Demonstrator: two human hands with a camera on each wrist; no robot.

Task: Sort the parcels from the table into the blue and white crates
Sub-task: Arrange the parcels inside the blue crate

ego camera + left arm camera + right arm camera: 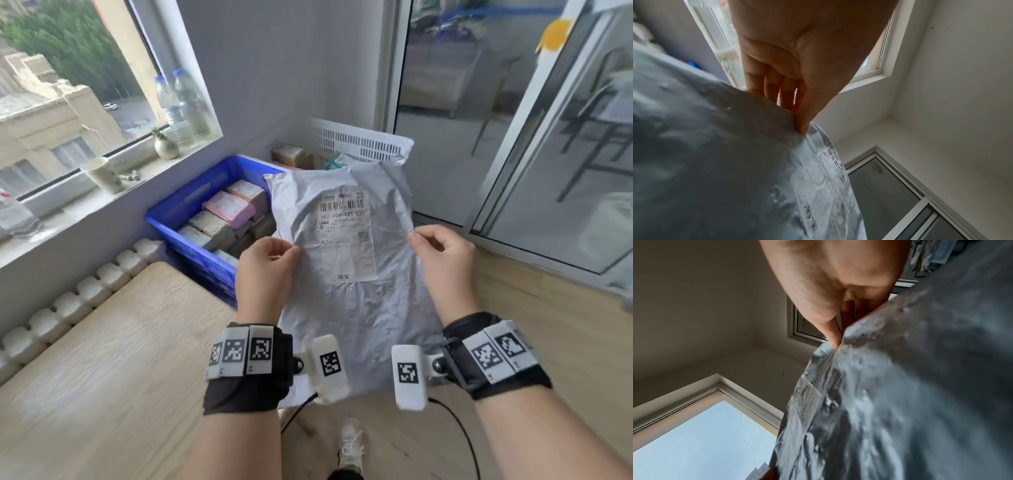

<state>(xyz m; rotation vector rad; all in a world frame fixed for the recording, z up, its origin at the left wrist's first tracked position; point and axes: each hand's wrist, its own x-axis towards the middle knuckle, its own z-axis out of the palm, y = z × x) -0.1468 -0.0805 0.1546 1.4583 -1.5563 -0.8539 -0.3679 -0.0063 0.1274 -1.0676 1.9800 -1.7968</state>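
A: Entry, grip state. Left hand (265, 270) pinches the left edge of the grey poly mailer (346, 274); the left wrist view shows the thumb (804, 120) pressed on the film with the fingers behind it. Right hand (442, 260) pinches the right edge the same way. The parcel is held up in the air between both hands, shipping label (346, 236) facing the person, in front of the two crates.

B: Noted. Crate contents?

A: Blue crate (191, 202), on the floor under the window, holds a packed layer of small boxes, one of them pink (227, 209). White crate (359, 144), just beyond it in the corner, has at least one brown box (291, 156) and something green showing over the mailer's top edge. The mailer hides most of that crate, so its fill level can't be read.

B: And the table?

A: The visible part of the wooden table (102, 359) shows bare top only. Its near side is out of frame, so I would not call it finished.

B: Progress estimate?

A: Late, probably. Many parcels are already sorted; this one is in hand and undecided, label likely being read. Left to do: place it in one of the crates, then check for leftovers.
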